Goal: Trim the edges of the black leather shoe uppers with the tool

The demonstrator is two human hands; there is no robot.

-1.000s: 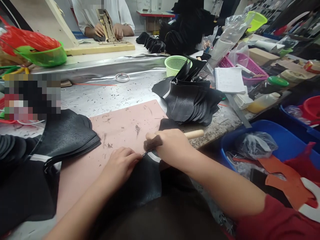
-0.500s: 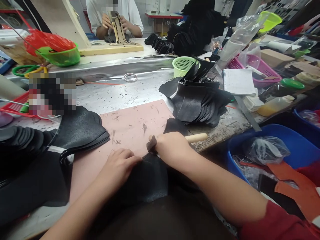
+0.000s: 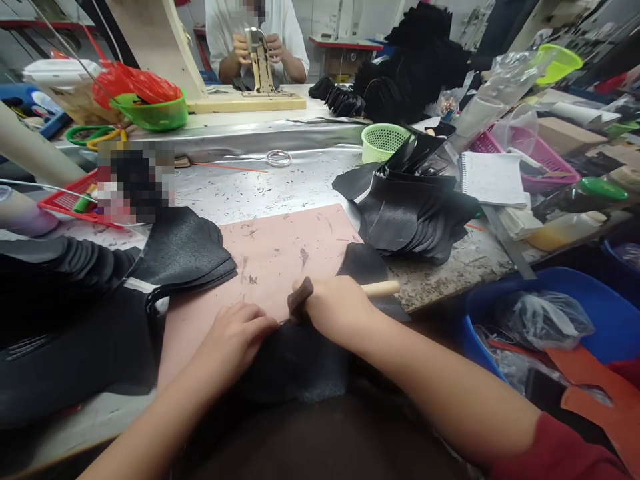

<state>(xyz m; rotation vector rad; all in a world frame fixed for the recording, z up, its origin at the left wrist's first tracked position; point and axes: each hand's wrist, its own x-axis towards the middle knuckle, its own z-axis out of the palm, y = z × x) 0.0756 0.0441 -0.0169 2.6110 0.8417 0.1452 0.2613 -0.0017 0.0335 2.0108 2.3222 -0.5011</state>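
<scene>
My right hand (image 3: pixel 333 310) is wrapped round a hammer (image 3: pixel 383 289) with a pale wooden handle. The dark hammer head (image 3: pixel 300 299) sticks out on the left of that fist, just above the edge of a black leather piece (image 3: pixel 300 363). My left hand (image 3: pixel 241 331) pinches the same edge, its fingers bent and thumb pressed close to the hammer head. The leather lies over the front of a pink board (image 3: pixel 280 243) and hangs toward my lap. Another black leather piece (image 3: pixel 367 267) rests behind my right hand, partly under the handle.
Stacks of black leather pieces stand left (image 3: pixel 183 253) and right (image 3: pixel 415 213) of the board. A green basket (image 3: pixel 385 143), a notebook (image 3: pixel 493 179) and a metal ruler (image 3: pixel 510 243) lie farther back. A blue bin (image 3: pixel 470 320) stands at right. Across the table, a person (image 3: pixel 257 40) works.
The view has swung slightly left, so the surroundings sit farther right. My right hand has moved a little left with the hammer, its head tilted differently. My left hand keeps its pinch on the leather.
</scene>
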